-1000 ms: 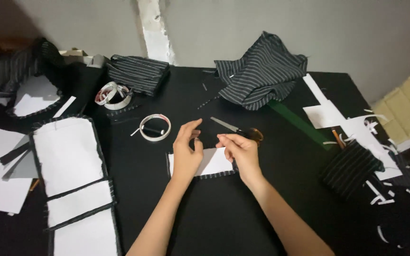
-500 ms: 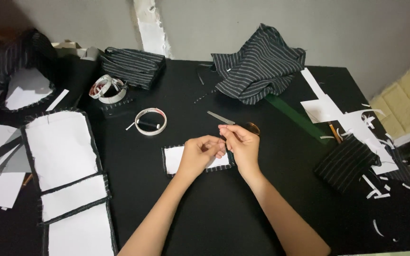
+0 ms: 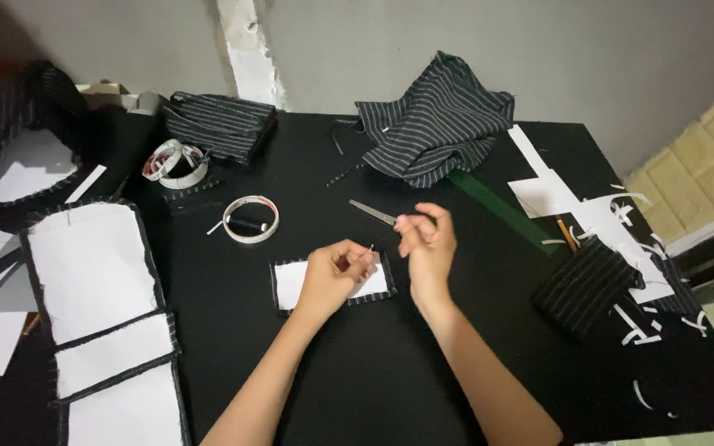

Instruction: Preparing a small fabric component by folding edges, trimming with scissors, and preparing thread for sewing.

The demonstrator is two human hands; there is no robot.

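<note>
Needle up over the white patch (image 3: pixel 299 281)
Left hand (image 3: pixel 332 277) pinches a needle (image 3: pixel 371 249) above the patch; right hand (image 3: pixel 427 239), fingers pinched shut, lifts just beside it.

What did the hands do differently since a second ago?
The right hand lifted up and away from the left hand, fingers pinched as if pulling thread too thin to see. The left hand now pinches a needle over the small white patch. Scissors, tape roll and striped cloth stayed put.
</note>
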